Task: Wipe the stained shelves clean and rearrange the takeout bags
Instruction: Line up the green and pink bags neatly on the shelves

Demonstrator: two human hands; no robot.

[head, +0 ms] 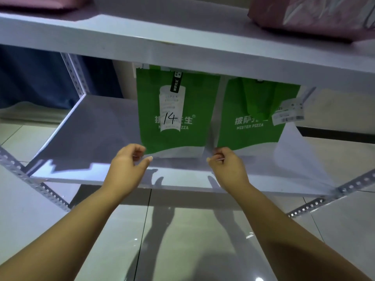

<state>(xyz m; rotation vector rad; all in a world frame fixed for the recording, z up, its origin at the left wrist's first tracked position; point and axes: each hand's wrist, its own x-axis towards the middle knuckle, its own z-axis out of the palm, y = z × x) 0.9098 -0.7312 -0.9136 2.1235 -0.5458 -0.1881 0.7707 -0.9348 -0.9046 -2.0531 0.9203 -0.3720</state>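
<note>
Two green "Mister Pizza" takeout bags stand upright side by side on the lower white shelf. The left bag carries a receipt marked "14". The right bag has a receipt hanging off its right side. My left hand is at the lower left corner of the left bag, fingers loosely curled and fingertips touching the corner. My right hand hovers in front of the gap between the two bags, fingers curled with nothing in them. No cloth is in view.
The upper shelf overhangs the bag tops, with pink bags at its left and right. Perforated metal posts frame the rack on both sides. The shelf's left half is bare. Glossy floor tiles lie below.
</note>
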